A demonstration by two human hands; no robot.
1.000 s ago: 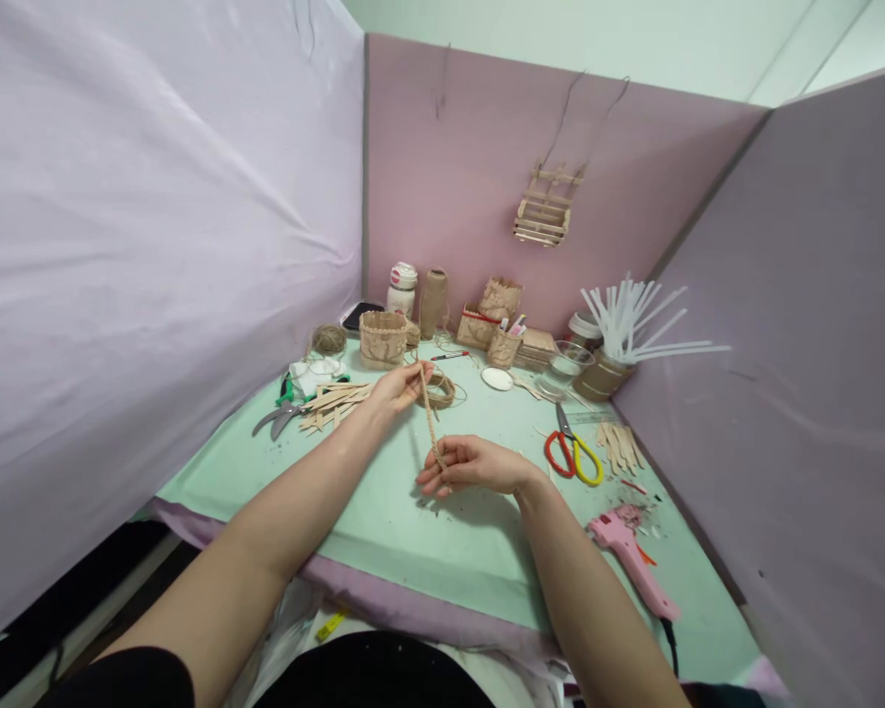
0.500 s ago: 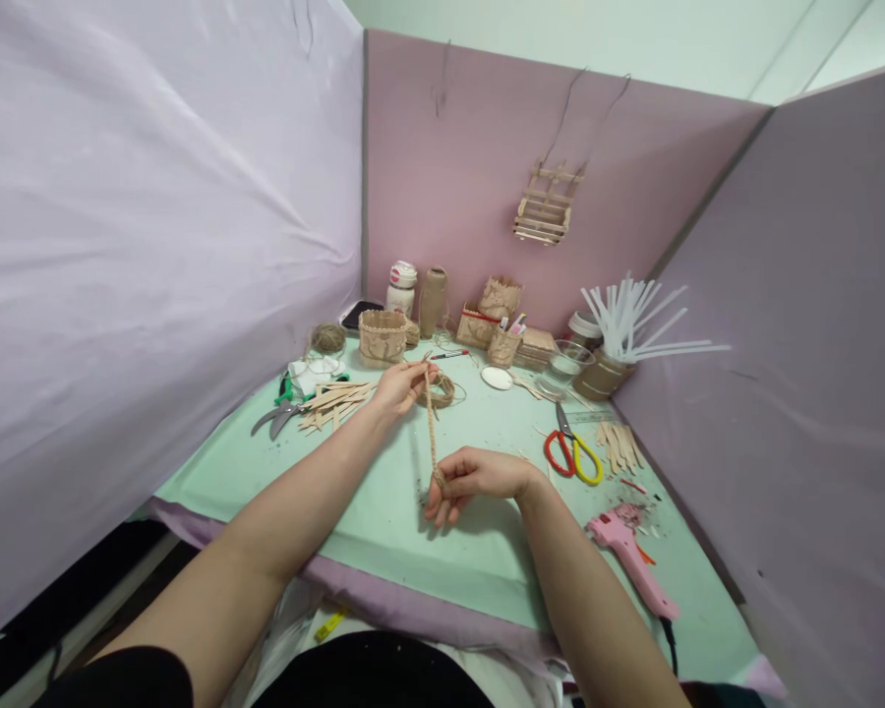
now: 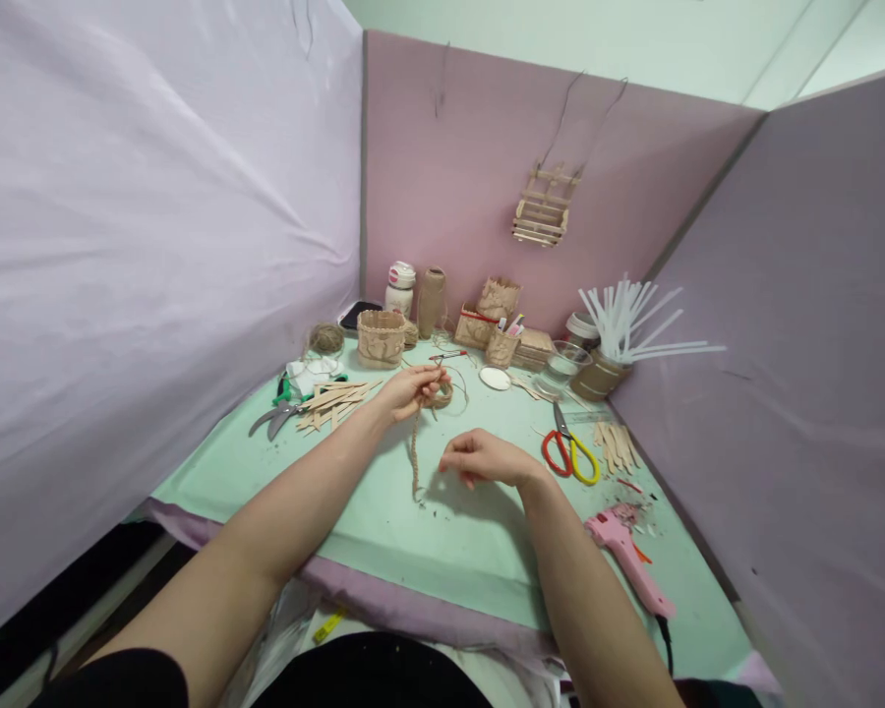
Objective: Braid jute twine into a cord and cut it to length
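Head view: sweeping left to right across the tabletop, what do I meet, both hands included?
Grey shear blades → loose pile of wooden sticks → left hand, with the braided cord hanging from its grip → right hand → red-and-yellow-handled scissors → pink glue gun.

No lettering or number can be read: the red mark on the white bottle (image 3: 399, 293) and dark marks on the yellow strip (image 3: 328, 626) are too small.

tan braided cord (image 3: 414, 454) hanging down, slightly curved
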